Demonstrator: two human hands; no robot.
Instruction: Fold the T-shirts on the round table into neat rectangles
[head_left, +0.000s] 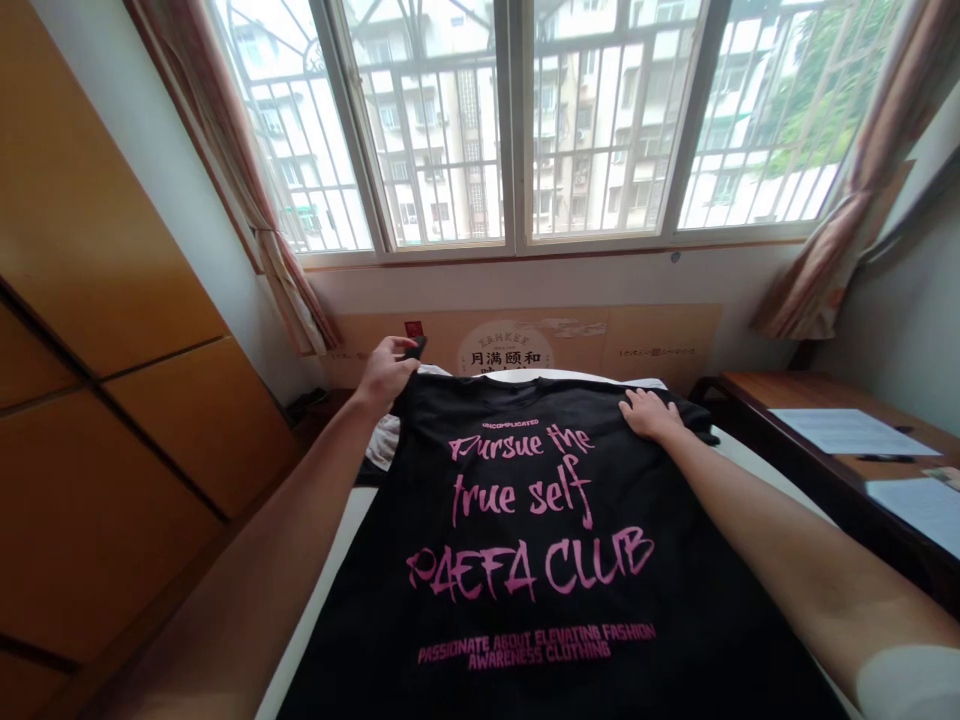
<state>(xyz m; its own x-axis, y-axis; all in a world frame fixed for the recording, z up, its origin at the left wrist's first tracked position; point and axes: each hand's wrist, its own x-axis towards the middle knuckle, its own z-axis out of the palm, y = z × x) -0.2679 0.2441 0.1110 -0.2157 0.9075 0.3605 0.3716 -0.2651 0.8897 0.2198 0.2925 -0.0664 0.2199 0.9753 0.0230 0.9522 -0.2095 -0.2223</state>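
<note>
A black T-shirt [540, 610] with pink lettering lies spread over a white surface, its collar at the far end and its lower part running out of view below. At the far left, my left hand [388, 370] pinches the sleeve and lifts its edge a little. My right hand [651, 412] rests flat on the shirt's right shoulder, fingers stretched out. Under the left sleeve, some pale patterned cloth [384, 445] shows in part.
Orange-brown cabinets [112, 400] stand close on the left. To the right, a wooden desk [757, 395] holds papers [847, 430] and a dark pen [874, 458]. Beyond the far end are a printed panel [660, 345], barred windows [517, 150] and tied curtains [832, 270].
</note>
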